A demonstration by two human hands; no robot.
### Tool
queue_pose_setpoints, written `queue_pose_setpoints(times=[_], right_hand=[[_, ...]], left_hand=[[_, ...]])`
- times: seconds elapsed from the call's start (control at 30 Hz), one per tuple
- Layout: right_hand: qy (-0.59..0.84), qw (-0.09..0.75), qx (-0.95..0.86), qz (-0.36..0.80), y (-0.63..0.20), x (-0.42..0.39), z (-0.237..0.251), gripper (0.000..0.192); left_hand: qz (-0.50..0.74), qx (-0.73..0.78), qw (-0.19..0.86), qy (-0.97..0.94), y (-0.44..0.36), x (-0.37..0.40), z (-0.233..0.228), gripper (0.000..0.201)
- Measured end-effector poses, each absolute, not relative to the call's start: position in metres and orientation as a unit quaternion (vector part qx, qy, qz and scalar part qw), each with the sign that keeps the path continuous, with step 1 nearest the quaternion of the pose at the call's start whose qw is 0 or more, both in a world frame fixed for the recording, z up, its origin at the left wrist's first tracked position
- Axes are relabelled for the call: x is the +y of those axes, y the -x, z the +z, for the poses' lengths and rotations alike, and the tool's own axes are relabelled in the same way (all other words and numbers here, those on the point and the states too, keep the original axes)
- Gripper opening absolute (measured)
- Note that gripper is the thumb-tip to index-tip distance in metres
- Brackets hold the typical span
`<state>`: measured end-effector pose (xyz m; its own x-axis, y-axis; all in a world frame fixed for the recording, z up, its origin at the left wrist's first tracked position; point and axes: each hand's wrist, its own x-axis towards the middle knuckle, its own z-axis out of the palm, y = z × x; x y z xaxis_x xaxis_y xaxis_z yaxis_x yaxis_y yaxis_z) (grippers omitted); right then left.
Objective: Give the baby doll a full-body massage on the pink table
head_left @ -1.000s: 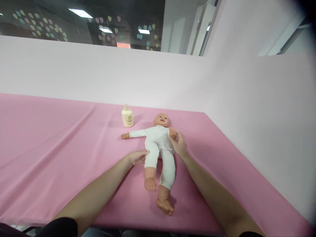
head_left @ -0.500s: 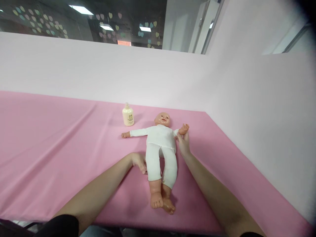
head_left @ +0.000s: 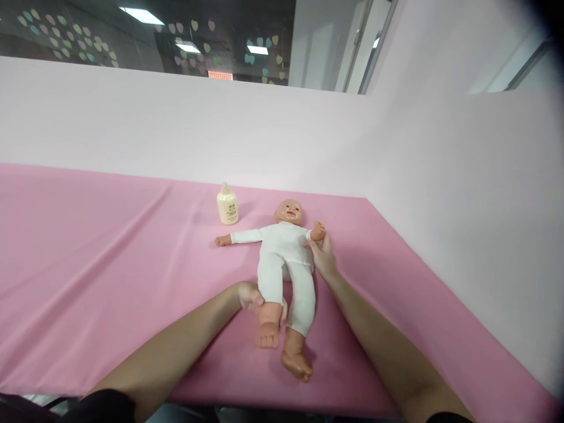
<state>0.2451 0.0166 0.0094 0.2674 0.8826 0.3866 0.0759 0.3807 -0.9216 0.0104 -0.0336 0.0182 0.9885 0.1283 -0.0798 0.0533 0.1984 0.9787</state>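
While my left hand (head_left: 251,295) wraps the shin (head_left: 269,311) of a doll (head_left: 284,242) lying face-up on pink cloth (head_left: 110,252), thumb one side, fingers the other, my right hand (head_left: 323,257), farther up, pinches its wrist (head_left: 313,235); a bottle (head_left: 228,209) stands beyond its other arm (head_left: 247,236).

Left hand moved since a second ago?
Yes: judged against the standing bottle, the left hand has shifted toward the table's near edge, lower along the doll's leg on the image-left side.
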Motion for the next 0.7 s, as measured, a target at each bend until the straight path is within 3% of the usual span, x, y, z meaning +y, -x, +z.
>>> queue_pose_setpoints(times=[0.1, 0.23, 0.5, 0.7], right_hand=[[0.454, 0.635, -0.542, 0.312, -0.243, 0.014, 0.010, 0.053], [0.431, 0.605, -0.627, 0.235, -0.242, 0.009, 0.012, 0.046], [0.448, 0.366, -0.814, 0.053, -0.241, -0.009, 0.026, 0.036], [0.463, 0.320, -0.826, 0.037, -0.240, -0.011, 0.027, 0.037]], left_hand=[[0.019, 0.023, 0.850, -0.526, -0.012, -0.034, 0.015, 0.065], [0.154, 0.057, 0.880, -0.446, -0.011, -0.025, 0.018, 0.063], [0.250, 0.156, 0.891, -0.345, -0.010, -0.006, 0.022, 0.059], [0.257, 0.175, 0.887, -0.340, -0.012, -0.005, 0.019, 0.058]])
